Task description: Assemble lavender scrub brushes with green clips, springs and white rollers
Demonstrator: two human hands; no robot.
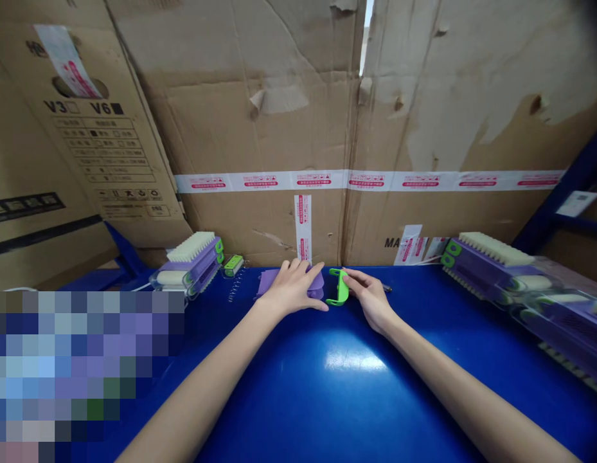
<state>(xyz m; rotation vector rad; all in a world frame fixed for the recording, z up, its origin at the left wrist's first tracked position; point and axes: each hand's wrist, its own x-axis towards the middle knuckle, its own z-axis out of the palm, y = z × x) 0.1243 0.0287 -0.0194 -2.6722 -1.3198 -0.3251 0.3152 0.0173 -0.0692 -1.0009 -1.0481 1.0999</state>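
Note:
My right hand point(373, 297) pinches a bright green plastic bracket point(343, 289) between thumb and fingers, with its two prongs pointing left. My left hand point(293, 287) lies over a purple plastic part point(266, 282), fingers spread and thumb apart, covering much of it. A narrow gap separates the bracket from the purple part's right end point(317, 283). Left of my left hand, a thin coil spring point(236, 287) rests on the blue table. Behind the spring sits a small green and clear piece point(233, 264). A small dark piece point(387, 288) shows just beyond my right hand.
A purple unit with cream bristles point(196, 262) stands at the left, and several similar units point(493, 270) line the right side of the blue table point(298, 399). Taped cardboard point(259, 141) walls the back. Blue frame posts point(563, 173) flank it. The lower left is pixelated.

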